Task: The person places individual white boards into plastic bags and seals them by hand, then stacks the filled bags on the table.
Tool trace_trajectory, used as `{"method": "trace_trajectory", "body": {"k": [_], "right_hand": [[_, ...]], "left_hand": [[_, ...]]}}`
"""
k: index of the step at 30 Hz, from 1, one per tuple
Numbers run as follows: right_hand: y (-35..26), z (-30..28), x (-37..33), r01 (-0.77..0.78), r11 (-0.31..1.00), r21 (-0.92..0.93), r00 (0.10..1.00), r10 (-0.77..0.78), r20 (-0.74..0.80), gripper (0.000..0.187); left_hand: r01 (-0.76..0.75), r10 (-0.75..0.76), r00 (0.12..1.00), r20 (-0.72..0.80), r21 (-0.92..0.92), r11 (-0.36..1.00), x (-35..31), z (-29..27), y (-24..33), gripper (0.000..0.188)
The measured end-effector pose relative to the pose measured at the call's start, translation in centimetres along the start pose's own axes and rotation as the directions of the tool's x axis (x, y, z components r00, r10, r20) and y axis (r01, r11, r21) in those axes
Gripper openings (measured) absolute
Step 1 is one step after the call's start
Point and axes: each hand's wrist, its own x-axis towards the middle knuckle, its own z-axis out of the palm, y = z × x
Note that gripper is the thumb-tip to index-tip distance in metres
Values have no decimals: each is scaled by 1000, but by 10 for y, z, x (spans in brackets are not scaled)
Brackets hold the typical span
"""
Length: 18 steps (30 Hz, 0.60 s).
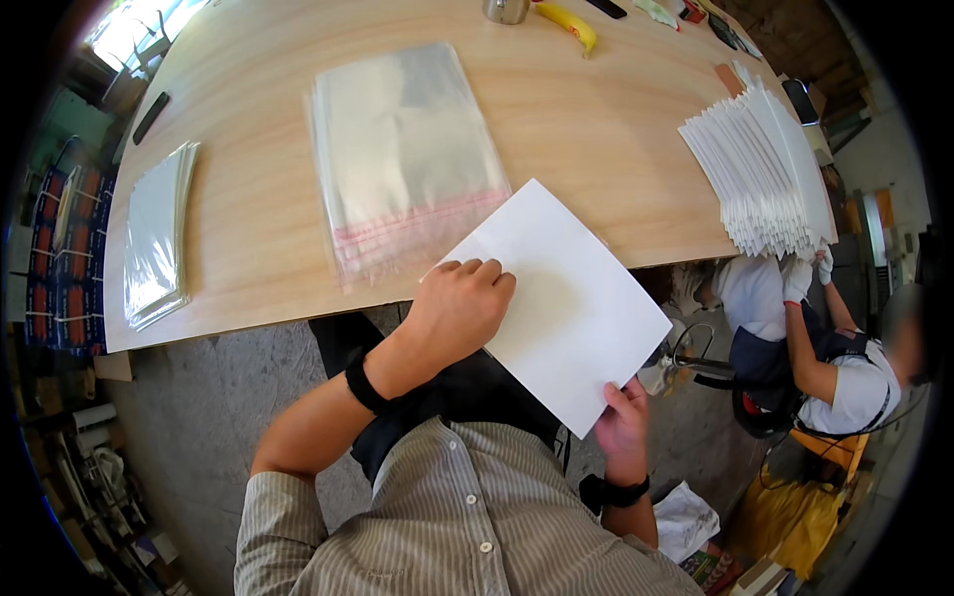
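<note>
A stack of white paper or thin white card (571,283) is tilted in front of me, its far part over the table's near edge. My right hand (623,412) grips its near right corner, thumb on top and the fingers hidden underneath. My left hand (462,303) lies over its left corner with curled fingers; whatever they pinch is hidden under the hand. Just beyond, a pile of clear plastic sleeves (407,139) with pinkish adhesive strips lies flat. At the left of the table sits a small pile of white sheets in clear sleeves (159,238).
The wooden table (248,189) spans the view. A fanned stack of white paper items (755,169) lies at its right, near a seated person (845,368) in white gloves. Farther back are a banana (568,24), a metal cup (507,10) and a black object (150,118).
</note>
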Motion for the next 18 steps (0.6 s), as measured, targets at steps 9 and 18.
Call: {"method": "trace_trajectory", "body": {"k": [9, 18], "right_hand": [[6, 68, 29, -133, 988, -81, 986, 140, 86, 21], [12, 128, 60, -246, 969, -15, 957, 245, 153, 20]], "left_hand": [[-106, 107, 994, 27, -37, 994, -7, -13, 23, 10], [-166, 166, 986, -21, -5, 986, -14, -33, 32, 15]]}}
